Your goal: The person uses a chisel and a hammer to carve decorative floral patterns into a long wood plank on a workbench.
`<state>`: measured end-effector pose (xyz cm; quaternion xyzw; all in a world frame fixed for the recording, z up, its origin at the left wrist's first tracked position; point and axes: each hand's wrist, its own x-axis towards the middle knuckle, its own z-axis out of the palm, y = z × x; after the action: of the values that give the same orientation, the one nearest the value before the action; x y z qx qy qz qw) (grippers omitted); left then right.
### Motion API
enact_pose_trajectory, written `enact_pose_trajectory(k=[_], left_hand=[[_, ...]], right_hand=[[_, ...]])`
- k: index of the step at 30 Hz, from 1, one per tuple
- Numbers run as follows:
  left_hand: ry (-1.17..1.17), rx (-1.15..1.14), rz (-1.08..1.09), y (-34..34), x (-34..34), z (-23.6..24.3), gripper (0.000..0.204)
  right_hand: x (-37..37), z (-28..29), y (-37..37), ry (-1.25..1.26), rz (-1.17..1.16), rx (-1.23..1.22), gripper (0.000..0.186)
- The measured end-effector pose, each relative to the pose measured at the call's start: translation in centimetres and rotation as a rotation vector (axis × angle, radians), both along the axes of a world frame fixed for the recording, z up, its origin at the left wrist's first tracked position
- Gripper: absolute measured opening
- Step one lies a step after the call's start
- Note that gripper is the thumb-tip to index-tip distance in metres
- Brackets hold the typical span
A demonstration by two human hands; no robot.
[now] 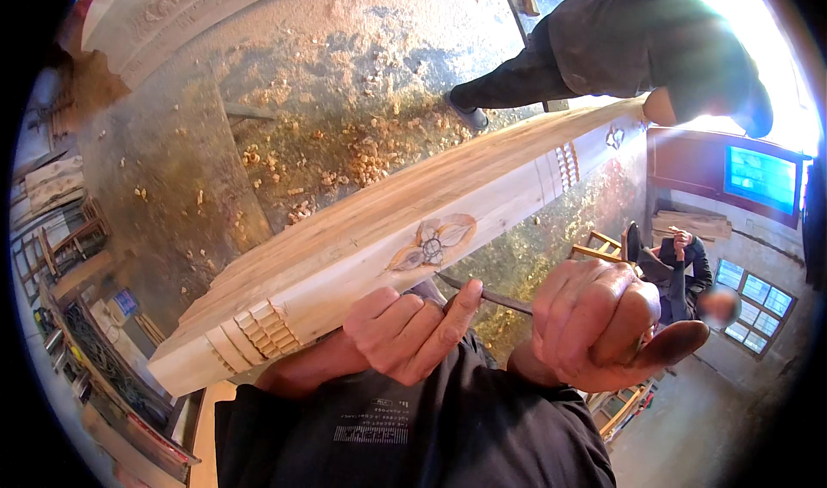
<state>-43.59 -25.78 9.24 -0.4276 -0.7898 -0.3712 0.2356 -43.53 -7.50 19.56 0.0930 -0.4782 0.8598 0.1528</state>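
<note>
A long pale timber beam point(508, 216) runs diagonally in front of me, with a flower and leaves point(432, 242) carved into its near face. My right hand point(594, 320) is closed round the handle of a carving chisel point(508, 302), whose dark end sticks out past the fist. My left hand point(409, 331) has its fingers curled, with the extended index finger against the thin metal shaft near the cutting end. The chisel's tip points at the lower edge of the flower; I cannot tell whether it touches the wood.
Notched grid carving point(269, 329) marks the beam's near end. A person in dark clothes point(620, 44) bends over its far end. Another person point(685, 268) sits at the right. Wood shavings point(362, 165) litter the floor; a large carved panel point(168, 10) stands at the upper left.
</note>
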Motion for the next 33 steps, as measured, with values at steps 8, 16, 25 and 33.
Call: enact_pose_trajectory(k=[8,16,25,33], left_hand=[[-0.009,-0.016,0.051,0.3,0.0,0.0,0.046],[-0.027,-0.028,0.046,0.3,0.1,0.0,0.046],[-0.047,-0.006,0.066,0.3,0.1,0.2,0.042],[-0.129,-0.026,0.098,0.3,0.4,0.4,0.039]], right_hand=[[-0.9,-0.2,-0.5,-0.108,-0.056,0.112,0.089],[-0.9,-0.4,0.4,-0.107,0.048,0.157,0.088],[-0.9,-1.0,-0.6,-0.053,-0.038,0.185,0.083],[-2.4,0.4,-1.9,-0.229,0.005,0.138,0.081]])
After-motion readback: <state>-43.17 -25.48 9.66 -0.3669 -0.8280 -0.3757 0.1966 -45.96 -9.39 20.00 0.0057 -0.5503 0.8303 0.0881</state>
